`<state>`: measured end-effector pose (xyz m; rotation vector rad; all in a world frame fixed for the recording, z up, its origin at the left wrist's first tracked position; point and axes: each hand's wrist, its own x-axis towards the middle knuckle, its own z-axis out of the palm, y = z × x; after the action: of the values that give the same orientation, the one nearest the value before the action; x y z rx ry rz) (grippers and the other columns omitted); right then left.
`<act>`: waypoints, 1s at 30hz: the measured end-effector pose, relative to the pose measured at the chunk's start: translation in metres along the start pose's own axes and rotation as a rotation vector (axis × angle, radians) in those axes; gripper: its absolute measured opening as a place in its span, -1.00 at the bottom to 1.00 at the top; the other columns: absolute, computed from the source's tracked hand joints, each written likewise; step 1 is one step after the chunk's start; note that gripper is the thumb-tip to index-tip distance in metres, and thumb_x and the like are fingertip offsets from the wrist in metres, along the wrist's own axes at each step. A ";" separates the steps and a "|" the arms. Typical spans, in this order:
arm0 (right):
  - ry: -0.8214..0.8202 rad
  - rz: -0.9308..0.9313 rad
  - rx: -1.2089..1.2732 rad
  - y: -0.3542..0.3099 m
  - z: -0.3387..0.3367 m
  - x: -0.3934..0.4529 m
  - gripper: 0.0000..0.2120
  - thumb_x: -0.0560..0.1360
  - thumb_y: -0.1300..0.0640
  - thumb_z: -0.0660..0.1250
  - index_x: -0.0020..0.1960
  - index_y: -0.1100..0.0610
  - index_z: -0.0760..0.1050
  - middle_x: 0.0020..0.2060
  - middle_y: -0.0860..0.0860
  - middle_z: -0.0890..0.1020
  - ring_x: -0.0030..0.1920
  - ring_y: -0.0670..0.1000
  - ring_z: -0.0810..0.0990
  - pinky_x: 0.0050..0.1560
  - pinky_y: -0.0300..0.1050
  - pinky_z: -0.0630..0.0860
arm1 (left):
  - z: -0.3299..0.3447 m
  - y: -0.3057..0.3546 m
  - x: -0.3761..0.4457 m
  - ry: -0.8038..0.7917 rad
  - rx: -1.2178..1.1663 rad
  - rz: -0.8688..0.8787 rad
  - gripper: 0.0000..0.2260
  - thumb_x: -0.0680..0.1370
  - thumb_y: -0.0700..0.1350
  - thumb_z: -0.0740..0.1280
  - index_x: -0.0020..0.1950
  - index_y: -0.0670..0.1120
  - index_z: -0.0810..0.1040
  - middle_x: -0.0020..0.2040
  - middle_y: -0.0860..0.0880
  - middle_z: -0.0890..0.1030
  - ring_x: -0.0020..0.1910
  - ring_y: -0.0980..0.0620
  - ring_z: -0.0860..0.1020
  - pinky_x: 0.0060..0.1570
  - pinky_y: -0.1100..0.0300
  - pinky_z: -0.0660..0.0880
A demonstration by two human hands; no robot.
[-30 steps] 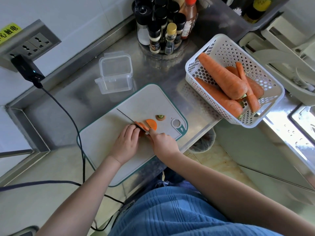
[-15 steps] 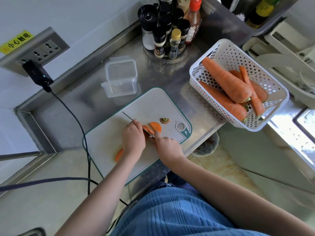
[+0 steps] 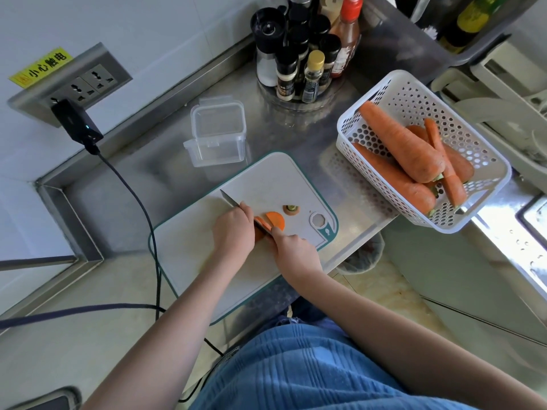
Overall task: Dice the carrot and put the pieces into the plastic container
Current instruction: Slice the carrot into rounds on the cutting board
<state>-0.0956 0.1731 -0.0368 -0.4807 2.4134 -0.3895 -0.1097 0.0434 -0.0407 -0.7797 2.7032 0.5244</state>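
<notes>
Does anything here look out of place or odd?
Yes: the cutting board lies askew, and its near corner hangs past the steel counter edge. The white basket also overhangs. Nothing is spilled.

A single head-worn wide-angle view looks steeply down from above the person's chest onto a steel counter (image 3: 290, 137), with straight edges bowed by the lens. The cutting board (image 3: 275, 176) sits near frame centre, close below the camera. The wall with its socket panel (image 3: 71, 84) fills the upper left, a white basket (image 3: 488, 208) the right, the floor the lower right
</notes>
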 end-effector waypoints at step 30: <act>0.118 -0.031 0.036 -0.007 -0.016 -0.024 -0.70 0.66 -0.06 -0.03 0.14 0.13 0.32 -0.39 0.07 0.40 -0.36 0.18 0.39 -0.35 -0.08 0.30 | 0.015 -0.047 -0.023 0.129 0.171 0.691 -0.74 0.23 -0.27 0.54 -0.19 -0.20 0.53 -0.28 -0.15 0.53 -0.31 -0.17 0.55 -0.36 0.08 0.50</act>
<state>-0.0866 0.1799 -0.0092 -0.4917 2.5104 -0.4866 -0.0628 0.0227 -0.0580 0.1976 3.0468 0.3744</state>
